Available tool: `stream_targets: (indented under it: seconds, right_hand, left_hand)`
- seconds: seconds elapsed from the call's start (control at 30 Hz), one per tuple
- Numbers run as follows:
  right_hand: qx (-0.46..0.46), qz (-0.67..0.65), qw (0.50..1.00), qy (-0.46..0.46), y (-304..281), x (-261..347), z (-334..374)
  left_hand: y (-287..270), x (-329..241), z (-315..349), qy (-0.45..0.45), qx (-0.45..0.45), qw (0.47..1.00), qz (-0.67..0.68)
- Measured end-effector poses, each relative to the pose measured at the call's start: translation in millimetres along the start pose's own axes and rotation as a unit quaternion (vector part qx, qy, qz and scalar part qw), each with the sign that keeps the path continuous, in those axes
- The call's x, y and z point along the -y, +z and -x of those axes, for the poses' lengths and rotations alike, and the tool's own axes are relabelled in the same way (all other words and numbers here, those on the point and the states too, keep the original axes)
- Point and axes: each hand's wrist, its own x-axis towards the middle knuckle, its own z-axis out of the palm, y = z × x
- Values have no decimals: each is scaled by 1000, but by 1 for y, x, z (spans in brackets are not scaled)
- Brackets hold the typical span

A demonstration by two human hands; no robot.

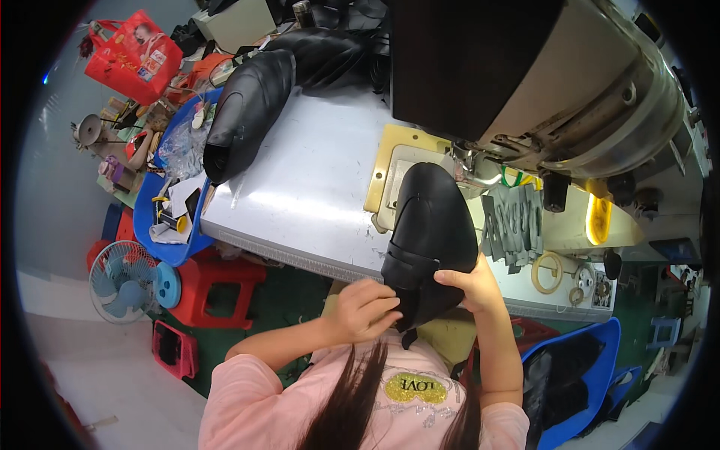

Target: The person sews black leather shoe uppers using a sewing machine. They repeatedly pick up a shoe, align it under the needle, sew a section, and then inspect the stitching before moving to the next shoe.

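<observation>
A black shoe upper (433, 225) with a strap across it is held upright in front of me, its rounded toe pointing away. My right hand (478, 286) grips its right side near the lower end, the thumb lying over the front. Close against the lower left edge of the upper is my left hand (364, 311), its fingers curled together. Whatever those fingers may pinch is hidden. Just beyond the toe is the sewing machine (585, 82), with a yellow plate (386, 169) set into the white table (300, 180).
More black uppers (255, 105) lie stacked at the table's far left. Grey strips (514, 225) hang together on the right. A blue bin (169, 244) stands left of the table, near a red stool (214, 289) and a fan (120, 281). Another blue bin (607, 352) holds black pieces.
</observation>
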Motion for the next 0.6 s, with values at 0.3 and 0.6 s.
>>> stream_targets:
  seconds: [0.3,0.6]
  right_hand:
    - [7,3,1000,22,6,7,-2]
    - [30,-75,997,22,9,23,-14]
  left_hand:
    - [9,23,-48,214,0,966,-145]
    - [-4,33,-76,222,-81,966,-108]
